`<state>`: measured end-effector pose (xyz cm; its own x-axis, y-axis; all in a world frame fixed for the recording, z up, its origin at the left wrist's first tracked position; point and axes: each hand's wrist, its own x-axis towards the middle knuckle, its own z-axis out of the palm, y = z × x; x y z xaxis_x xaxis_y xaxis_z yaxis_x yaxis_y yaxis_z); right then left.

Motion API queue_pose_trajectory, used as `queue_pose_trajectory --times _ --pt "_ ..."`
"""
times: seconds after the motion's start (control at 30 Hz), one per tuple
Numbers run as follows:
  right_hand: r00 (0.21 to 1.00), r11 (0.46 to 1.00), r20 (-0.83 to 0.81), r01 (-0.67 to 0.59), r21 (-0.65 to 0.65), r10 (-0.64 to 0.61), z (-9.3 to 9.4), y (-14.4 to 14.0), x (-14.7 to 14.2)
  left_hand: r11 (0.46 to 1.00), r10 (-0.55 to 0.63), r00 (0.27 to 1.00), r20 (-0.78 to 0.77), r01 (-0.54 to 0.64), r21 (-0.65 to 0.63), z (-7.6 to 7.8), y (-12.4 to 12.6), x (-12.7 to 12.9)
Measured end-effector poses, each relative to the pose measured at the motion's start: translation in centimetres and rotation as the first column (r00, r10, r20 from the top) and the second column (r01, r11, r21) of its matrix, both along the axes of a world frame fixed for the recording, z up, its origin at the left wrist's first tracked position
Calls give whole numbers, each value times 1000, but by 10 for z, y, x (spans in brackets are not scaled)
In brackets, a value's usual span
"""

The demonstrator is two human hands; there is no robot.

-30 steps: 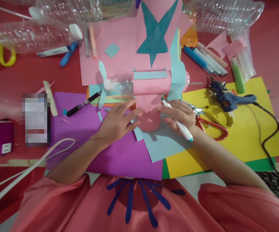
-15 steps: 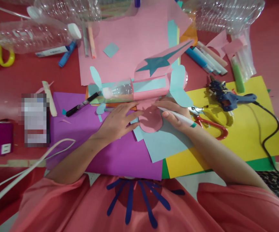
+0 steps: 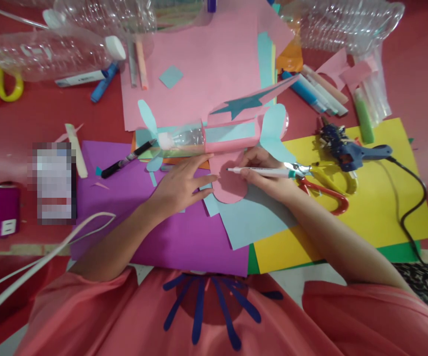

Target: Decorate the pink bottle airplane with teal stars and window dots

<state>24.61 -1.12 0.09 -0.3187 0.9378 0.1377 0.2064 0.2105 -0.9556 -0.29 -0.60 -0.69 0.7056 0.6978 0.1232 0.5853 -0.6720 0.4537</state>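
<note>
– Left hand [image 3: 175, 184], how does it lie?
– Spread, its fingertips along the left edge of a rounded pink flap [image 3: 231, 192]
– And the right hand [image 3: 273, 188]?
– Pinching a white marker [image 3: 271, 172], tip over that flap; whether it touches, I can't tell
– Where's the bottle [image 3: 190, 136]?
– On its side just beyond the hands, wrapped in pink paper [image 3: 232, 145], 2 pale blue blades [image 3: 146, 117] at its cap [image 3: 164, 141]; scissors [image 3: 316, 185] near the right hand

We look down on a glossy red counter [image 3: 421, 74], with a pale tan strip [image 3: 39, 249] along its front edge at the left. Soft light leaves a whitish sheen [image 3: 17, 154] on its left side. Below that edge we see more red, pale patches of what looks like floor [image 3: 330, 275], and dark speckled fabric [image 3: 417, 283] at lower right.
</note>
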Motion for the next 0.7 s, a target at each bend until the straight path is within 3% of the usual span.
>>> queue_pose_trajectory --times 0.3,0.5,0.7 --pt "992 989 -53 112 -92 -117 7 -1 -7 1000 -26 1000 16 26 8 -2 0 0" --pt "997 978 -37 60 -200 -69 11 -1 -8 1000 -27 1000 -9 27 -5 1 2 -2" --pt "974 979 -107 195 -67 -201 6 -2 -4 999 -40 999 0 40 -4 -2 2 -2"
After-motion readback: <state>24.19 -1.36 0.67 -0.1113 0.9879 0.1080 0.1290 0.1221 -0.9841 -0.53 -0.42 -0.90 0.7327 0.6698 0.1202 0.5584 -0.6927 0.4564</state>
